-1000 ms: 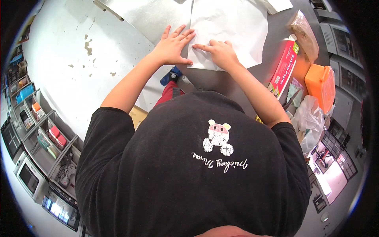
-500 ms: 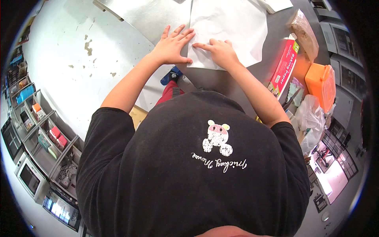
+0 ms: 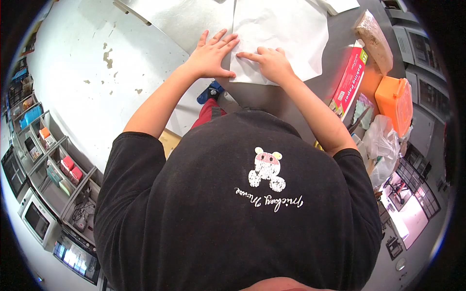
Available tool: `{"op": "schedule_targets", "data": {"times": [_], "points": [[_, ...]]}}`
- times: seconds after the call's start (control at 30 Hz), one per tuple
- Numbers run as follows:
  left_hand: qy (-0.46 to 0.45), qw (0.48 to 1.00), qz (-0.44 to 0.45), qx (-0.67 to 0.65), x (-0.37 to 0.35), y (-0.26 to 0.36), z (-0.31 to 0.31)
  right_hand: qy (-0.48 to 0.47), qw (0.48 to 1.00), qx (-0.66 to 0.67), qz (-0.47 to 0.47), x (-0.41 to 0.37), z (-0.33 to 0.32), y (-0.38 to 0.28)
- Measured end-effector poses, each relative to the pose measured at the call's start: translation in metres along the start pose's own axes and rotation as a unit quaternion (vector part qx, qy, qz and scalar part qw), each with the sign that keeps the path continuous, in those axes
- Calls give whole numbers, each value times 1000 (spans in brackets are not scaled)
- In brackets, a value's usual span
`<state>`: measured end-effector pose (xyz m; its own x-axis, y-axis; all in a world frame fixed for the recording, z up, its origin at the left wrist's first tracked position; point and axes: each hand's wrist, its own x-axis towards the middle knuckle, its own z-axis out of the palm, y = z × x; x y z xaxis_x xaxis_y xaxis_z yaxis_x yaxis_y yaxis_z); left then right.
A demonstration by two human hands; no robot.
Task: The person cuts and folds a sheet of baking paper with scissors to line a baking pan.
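Observation:
A sheet of white paper (image 3: 286, 29) lies on the metal table (image 3: 262, 99), its near edge a little curved. My left hand (image 3: 211, 56) rests with fingers spread at the paper's left edge, fingertips and thumb touching down there. My right hand (image 3: 272, 63) lies on the lower part of the sheet, its index finger stretched out to the left and touching the paper near that same edge. The other right fingers are partly bent. Neither hand holds anything.
On the right are a red Baking Paper box (image 3: 350, 80), a wrapped brown package (image 3: 376, 41), an orange container (image 3: 393, 102) and a crumpled plastic bag (image 3: 381, 138). A white surface with worn patches (image 3: 126, 63) is on the left, beyond it shelves (image 3: 60, 169).

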<state>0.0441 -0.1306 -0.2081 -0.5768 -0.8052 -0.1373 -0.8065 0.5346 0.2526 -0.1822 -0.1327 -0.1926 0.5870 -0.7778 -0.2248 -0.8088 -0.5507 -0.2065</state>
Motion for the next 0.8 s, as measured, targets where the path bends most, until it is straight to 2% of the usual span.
{"op": "schedule_targets", "data": {"times": [0.8], "points": [[-9,1000,-2,7,0,0,1,-5,1000,-10,-13,-1,4,2]]}}
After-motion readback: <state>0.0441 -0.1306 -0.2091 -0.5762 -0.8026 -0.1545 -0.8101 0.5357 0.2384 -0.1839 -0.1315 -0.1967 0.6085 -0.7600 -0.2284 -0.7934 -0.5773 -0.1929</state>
